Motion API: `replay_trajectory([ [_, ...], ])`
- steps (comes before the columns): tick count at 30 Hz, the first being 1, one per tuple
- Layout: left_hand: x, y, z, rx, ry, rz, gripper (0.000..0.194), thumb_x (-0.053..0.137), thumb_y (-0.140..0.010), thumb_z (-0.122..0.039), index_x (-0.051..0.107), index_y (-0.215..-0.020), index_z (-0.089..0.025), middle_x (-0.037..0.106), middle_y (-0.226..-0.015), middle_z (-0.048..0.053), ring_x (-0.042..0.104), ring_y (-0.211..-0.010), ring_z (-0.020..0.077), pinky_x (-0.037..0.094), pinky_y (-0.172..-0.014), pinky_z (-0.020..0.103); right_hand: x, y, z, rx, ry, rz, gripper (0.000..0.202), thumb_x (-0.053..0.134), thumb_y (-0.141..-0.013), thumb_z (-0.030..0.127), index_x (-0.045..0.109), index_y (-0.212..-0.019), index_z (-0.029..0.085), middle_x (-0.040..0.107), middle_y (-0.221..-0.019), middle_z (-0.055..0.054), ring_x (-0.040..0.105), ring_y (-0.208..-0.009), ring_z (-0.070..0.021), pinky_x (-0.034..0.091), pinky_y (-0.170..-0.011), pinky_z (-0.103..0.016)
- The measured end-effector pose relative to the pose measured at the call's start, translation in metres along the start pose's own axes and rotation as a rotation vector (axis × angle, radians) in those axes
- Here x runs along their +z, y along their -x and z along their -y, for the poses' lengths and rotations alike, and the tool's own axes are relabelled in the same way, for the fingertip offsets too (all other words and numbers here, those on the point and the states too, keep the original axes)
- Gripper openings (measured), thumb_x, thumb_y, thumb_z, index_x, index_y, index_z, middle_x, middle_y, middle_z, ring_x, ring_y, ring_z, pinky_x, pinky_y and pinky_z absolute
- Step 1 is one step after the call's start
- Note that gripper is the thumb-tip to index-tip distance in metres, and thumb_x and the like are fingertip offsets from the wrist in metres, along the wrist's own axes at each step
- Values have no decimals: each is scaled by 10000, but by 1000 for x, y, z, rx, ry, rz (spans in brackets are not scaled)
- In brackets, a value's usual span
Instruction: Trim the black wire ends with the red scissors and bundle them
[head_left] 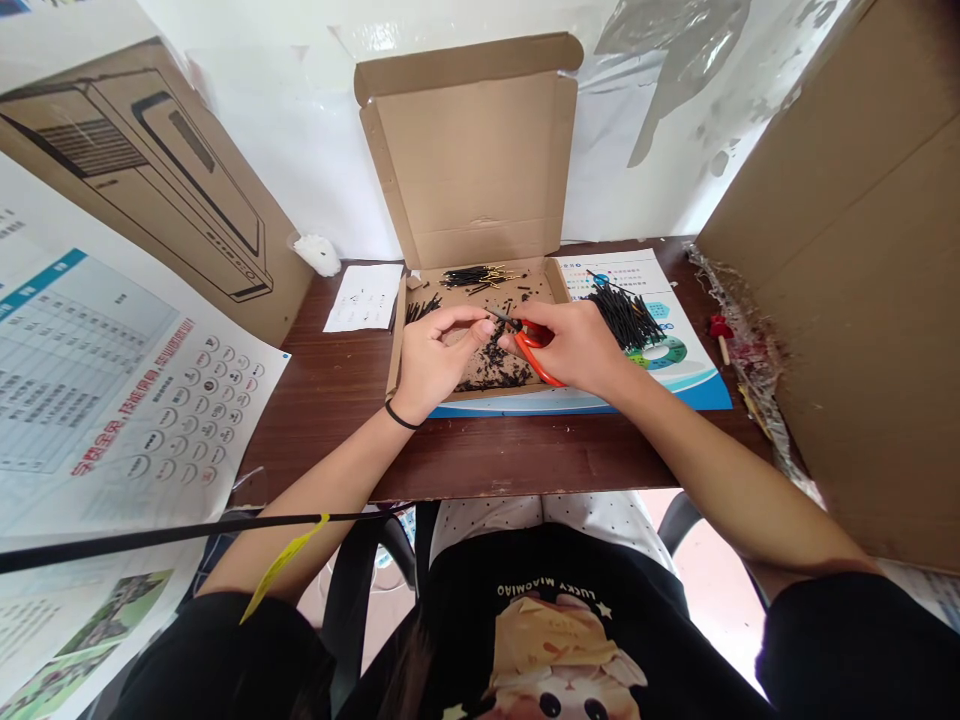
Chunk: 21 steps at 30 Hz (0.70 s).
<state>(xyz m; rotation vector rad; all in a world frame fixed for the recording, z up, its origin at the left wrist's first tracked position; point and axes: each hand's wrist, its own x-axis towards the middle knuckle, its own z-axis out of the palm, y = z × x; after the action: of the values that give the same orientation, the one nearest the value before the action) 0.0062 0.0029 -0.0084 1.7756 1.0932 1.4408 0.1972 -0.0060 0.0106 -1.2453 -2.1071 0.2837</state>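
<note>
My left hand (442,352) is closed in a pinch over the open cardboard box, thumb and forefinger on a thin black stick (493,314). In my right hand (576,345) are red-handled scissors (541,366), their dark blades pointing left and meeting the end of the stick between the hands. Below, short black scraps (499,378) are scattered over the floor of the cardboard box (482,175). A bundle of black sticks with gold-coloured ends (480,277) lies at the back of the box, and more black sticks (422,307) lie at its left side.
A pile of long black sticks (626,312) rests on a printed sheet (694,372) right of the box. Left of it lies a white paper (363,297). Cardboard (840,300) walls the right side; a printed poster (97,370) hangs at left. A black strap (187,530) crosses my left arm.
</note>
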Motion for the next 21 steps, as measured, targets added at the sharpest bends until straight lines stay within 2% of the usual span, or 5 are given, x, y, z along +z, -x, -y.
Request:
replay_trajectory([
  [5,0,0,2,36,-21,-14,263,749,-782,-451,756,-861,-200,771,-899,63,715,-841,170,585,-836,333,2,0,0,-11,16,6,516,501,-864,657,699,-795,185,553,-577,-10,395,-557,-128,266,-561,-263],
  [12,0,0,0,65,-90,-30,183,752,-789,-406,754,-837,-229,771,-897,46,712,-851,172,573,-866,357,5,0,-1,-2,76,28,534,477,-873,666,718,-863,190,597,-601,-29,452,-572,-146,283,-576,-272],
  [21,0,0,0,85,-129,-18,148,745,-799,-391,752,-805,-243,769,-889,38,707,-832,177,578,-850,363,5,0,0,11,81,49,497,482,-882,640,707,-819,201,604,-604,-31,468,-576,-148,275,-572,-276],
])
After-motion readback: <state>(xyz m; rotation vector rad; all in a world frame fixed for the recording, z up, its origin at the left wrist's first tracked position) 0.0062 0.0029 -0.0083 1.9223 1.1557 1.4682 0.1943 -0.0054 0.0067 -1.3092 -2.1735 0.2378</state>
